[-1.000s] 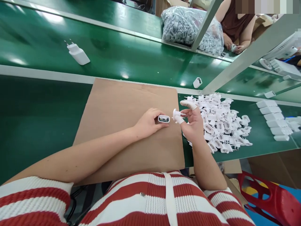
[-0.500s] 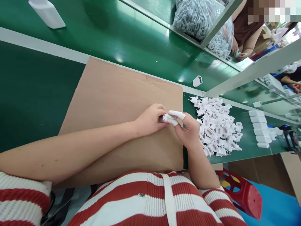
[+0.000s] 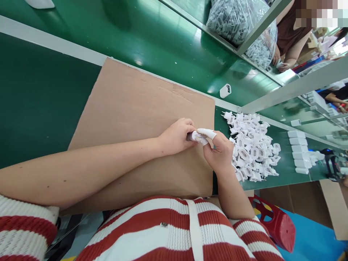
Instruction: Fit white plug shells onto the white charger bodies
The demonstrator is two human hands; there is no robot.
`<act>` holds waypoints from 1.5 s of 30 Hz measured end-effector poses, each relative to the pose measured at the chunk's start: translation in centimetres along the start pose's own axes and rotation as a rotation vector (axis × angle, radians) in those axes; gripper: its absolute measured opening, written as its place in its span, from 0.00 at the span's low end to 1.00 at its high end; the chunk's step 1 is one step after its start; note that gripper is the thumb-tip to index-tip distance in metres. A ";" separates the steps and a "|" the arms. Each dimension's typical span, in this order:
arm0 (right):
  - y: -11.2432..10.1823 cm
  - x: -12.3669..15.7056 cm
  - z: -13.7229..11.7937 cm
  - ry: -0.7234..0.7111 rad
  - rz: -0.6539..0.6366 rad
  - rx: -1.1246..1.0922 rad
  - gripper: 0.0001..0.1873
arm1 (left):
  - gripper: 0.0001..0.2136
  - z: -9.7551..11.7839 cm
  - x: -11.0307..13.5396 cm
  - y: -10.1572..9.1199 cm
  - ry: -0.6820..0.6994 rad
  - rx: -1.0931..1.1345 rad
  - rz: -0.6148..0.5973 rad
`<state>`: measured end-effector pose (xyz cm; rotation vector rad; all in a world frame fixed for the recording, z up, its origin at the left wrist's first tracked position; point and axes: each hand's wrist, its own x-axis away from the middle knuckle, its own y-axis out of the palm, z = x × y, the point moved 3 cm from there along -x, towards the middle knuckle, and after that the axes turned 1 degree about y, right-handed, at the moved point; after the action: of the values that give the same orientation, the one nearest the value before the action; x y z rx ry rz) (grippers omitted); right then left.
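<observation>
My left hand (image 3: 176, 136) is closed around a small white charger body (image 3: 193, 136) above the brown cardboard sheet (image 3: 136, 119). My right hand (image 3: 219, 150), with white finger cots on thumb and forefinger, pinches a white plug cap against the open end of that body; the cap is mostly hidden by the fingers. Just right of my right hand lies a heap of white plug caps (image 3: 251, 146) on the green table.
A lone white charger body (image 3: 225, 90) lies on the green conveyor belt (image 3: 152, 40). A row of white charger bodies (image 3: 299, 152) sits at the right. A clear bag of parts (image 3: 239, 21) and another person's hands (image 3: 281, 65) are across the belt. A red stool (image 3: 274, 224) stands below.
One second ago my hands were apart, cap in the right and body in the left; they have come together and the cap now meets the body's end. The view tilted slightly.
</observation>
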<state>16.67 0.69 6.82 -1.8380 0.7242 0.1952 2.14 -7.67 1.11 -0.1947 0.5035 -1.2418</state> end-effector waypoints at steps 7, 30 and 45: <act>-0.3 0.0 -0.2 0.069 0.073 -0.077 0.10 | 0.06 0.1 0.0 0.0 -0.014 -0.010 -0.003; 0.7 0.1 -1.0 0.009 -0.019 0.107 0.19 | 0.06 -0.1 0.1 0.1 -0.004 -0.034 0.036; -0.7 -2.3 6.8 0.438 -0.125 0.306 0.32 | 0.13 -3.4 -6.8 -10.7 -0.360 -0.242 0.402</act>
<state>16.63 7.86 5.74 -1.6358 0.8798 -0.3926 -10.16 -4.35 4.27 -0.4877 0.3552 -0.7303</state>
